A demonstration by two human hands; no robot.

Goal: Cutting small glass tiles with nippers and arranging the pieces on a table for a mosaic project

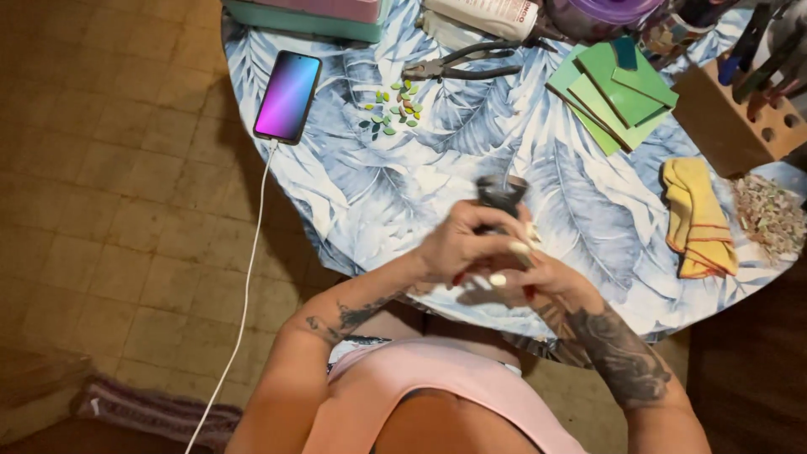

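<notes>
Tool (501,195), dark and stubby with a round head, sits upright above the near edge of the table (471,143), gripped between both hands; the left hand (458,249) wraps its fingers closed round the body from the side, and the right hand (538,273) curls in just below and behind, fingers bent tight, though whether it clasps the tool's base or something smaller I cannot tell, since the frame is blurred there; I judge the grip works best kept low and close to the body as it is, wrists braced over the table edge, head pointed away from the lap; counting from largest down: one round table under a leaf-print cloth; one teal and pink box (307,13) at the far edge; one wooden block (735,118) with holes holding tools; one stack of green tiles (618,97), about four or five sheets; one yellow cloth (698,219); one phone (288,96) on one white cable (252,277); one pair of pliers (458,65); one heap of pale shards (769,214); one scatter of small green pieces (393,108), well over a dozen.
</notes>
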